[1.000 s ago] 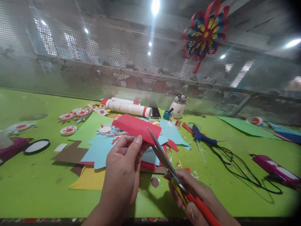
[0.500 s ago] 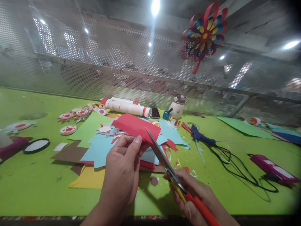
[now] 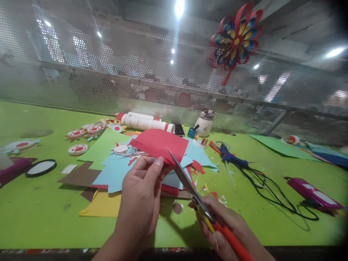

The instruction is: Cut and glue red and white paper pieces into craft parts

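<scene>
My left hand (image 3: 144, 188) pinches the near edge of a sheet of red paper (image 3: 160, 143) between thumb and fingers, holding it raised over the pile. In my right hand (image 3: 217, 221) is a pair of scissors (image 3: 193, 192) with orange and yellow handles. Their blades look closed together and lie across the paper's near right part, the tip just right of my left thumb. Whether they are cutting into it I cannot tell. Beneath lie sheets of light blue paper (image 3: 108, 177), green paper (image 3: 98, 145), brown paper (image 3: 78, 175) and yellow paper (image 3: 106, 204).
White tubes with red bands (image 3: 146, 123), a bottle (image 3: 204, 123) and a blue jar (image 3: 192, 132) stand behind the pile. Right of it lie a blue glue gun (image 3: 231, 157), its cable and a purple device (image 3: 314, 194). Decorated discs (image 3: 78, 149) and a roll of tape (image 3: 41, 168) are left.
The red paper's far edge bows up more and its right side reaches slightly farther right. Both hands and the scissors stay almost in place.
</scene>
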A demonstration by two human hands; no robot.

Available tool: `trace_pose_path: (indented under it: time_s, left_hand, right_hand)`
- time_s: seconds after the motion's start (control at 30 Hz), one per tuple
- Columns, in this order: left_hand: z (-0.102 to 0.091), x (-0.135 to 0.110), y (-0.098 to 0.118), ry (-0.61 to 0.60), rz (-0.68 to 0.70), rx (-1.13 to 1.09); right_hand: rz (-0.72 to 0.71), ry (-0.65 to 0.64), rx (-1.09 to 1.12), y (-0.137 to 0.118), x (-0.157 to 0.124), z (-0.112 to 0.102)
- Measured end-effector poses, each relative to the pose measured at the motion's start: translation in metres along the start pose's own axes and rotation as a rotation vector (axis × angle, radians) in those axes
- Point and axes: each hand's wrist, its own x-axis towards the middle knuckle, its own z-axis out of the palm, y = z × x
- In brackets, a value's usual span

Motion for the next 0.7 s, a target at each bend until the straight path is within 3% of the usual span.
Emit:
trace_pose_path:
  time_s: [0.2,0.4,0.7]
  left_hand:
    - [-0.0023,0.0007,-0.0015,0.000,-0.014,0.015]
    - [-0.0023,0.0003,-0.0028,0.014,-0.020,0.025]
    - [-0.0010,-0.0015,-0.0019,0.022,-0.022,0.029]
  right_hand:
    - [-0.008,0.008,-0.044,-0.0011,0.0001,-0.0010]
    - [-0.054,0.096,-0.117,-0.0010,-0.0018,0.0009]
    - [-0.020,0.070,-0.048,-0.0019,-0.0031,0.0017]
